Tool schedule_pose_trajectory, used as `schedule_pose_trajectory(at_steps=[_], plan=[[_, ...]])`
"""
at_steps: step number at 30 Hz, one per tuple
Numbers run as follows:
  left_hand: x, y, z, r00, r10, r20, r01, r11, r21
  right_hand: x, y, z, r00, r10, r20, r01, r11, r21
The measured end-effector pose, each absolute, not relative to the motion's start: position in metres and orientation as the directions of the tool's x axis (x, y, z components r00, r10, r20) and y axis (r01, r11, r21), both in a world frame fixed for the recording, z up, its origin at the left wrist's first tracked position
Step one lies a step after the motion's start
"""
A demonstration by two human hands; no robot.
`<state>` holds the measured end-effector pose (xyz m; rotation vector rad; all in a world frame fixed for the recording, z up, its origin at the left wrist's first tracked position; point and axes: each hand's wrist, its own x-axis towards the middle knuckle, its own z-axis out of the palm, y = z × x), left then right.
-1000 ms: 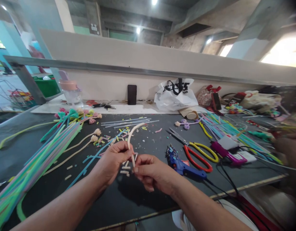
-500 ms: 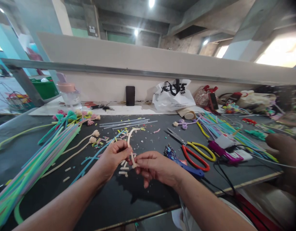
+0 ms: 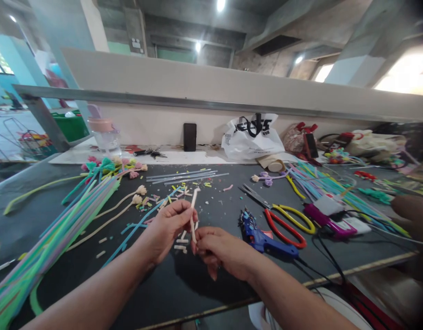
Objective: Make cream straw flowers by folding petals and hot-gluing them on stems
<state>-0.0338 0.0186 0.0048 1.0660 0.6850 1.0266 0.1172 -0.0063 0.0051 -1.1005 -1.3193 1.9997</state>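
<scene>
A cream pipe cleaner [image 3: 194, 201] stands nearly upright between my hands. My left hand [image 3: 173, 222] pinches it around its middle, thumb against fingers. My right hand [image 3: 220, 247] has its fingertips closed at the lower end, partly hiding that end. Short cut cream pieces [image 3: 180, 246] lie on the dark table [image 3: 149, 293] just below and between the hands. A blue pipe cleaner [image 3: 142, 222] lies behind my left wrist. Two long cream stems with flower-like tips [image 3: 137, 198] rest to the left of it.
Right of my hands lie a blue glue gun [image 3: 266, 243], scissors [image 3: 283, 220] with red and yellow handles, and a purple glue gun [image 3: 328, 220] with cables. A pipe cleaner bundle [image 3: 77, 220] lies left. Clear sticks [image 3: 184, 175] and a phone [image 3: 190, 137] are behind. Another person's hand [image 3: 409, 213] is far right.
The pipe cleaner was curved over at its top and now looks straighter and upright. My right hand has moved slightly lower, its fingers more curled. The whole view has shifted a little.
</scene>
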Motion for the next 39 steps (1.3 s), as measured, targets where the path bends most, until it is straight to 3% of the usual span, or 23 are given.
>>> schedule_pose_trajectory(at_steps=[4,8,18,30,39], plan=[[-0.035,0.019,0.008,0.439,0.898,0.027,-0.531,0.236,0.814,0.113,-0.008,0.005,-0.55,0.767,-0.33,-0.021,-0.408,-0.913],[-0.033,0.021,0.009,0.373,0.927,0.033,-0.615,0.221,0.757,0.109,-0.01,0.002,-0.513,0.797,-0.318,-0.037,-0.391,-0.92],[-0.036,0.019,0.01,0.404,0.913,0.051,-0.597,0.222,0.771,0.111,-0.011,0.003,-0.447,0.824,-0.347,-0.019,-0.397,-0.918],[-0.035,0.017,0.009,0.319,0.945,0.073,-0.577,0.132,0.806,0.105,-0.016,-0.006,-0.397,0.834,-0.382,0.011,-0.412,-0.911],[-0.041,0.027,0.013,0.254,0.967,-0.011,-0.512,0.145,0.847,0.115,-0.007,0.002,-0.499,0.819,-0.283,-0.126,-0.392,-0.911]])
